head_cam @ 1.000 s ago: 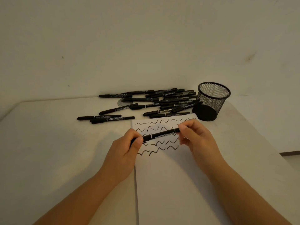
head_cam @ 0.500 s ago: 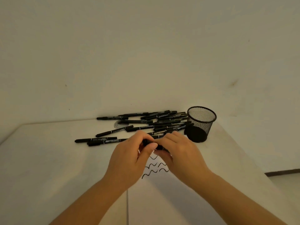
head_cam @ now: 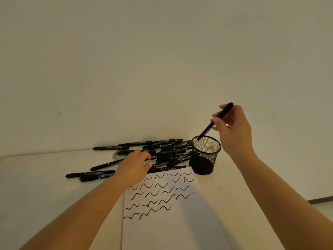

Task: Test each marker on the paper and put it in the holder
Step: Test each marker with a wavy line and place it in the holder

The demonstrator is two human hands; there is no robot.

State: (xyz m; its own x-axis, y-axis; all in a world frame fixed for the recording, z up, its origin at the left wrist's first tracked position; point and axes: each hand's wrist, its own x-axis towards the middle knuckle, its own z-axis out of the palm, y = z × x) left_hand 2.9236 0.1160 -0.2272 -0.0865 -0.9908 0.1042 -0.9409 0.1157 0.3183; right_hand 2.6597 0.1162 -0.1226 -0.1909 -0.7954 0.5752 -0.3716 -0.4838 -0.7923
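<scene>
My right hand [head_cam: 232, 130] grips a black marker [head_cam: 206, 131] tilted above the black mesh holder [head_cam: 204, 162]; its lower tip sits just inside the holder's far left rim. My left hand [head_cam: 134, 166] rests on the pile of black markers [head_cam: 169, 150] left of the holder. Its fingers curl over them, with the thumb beside one marker at the paper's top edge. Whether it grips one is unclear. The white paper [head_cam: 162, 228] lies in front of me with several rows of black wavy test strokes [head_cam: 158, 193].
The white table [head_cam: 45, 192] stands against a plain wall, and its right edge runs close to the holder. A few loose markers [head_cam: 90, 175] lie left of my left hand. A round clear object [head_cam: 117, 155] lies partly under the pile.
My hands have separated. The right hand carried the marker up and right to the holder's rim. The left hand let go and reached forward onto the pile. The camera tilted up.
</scene>
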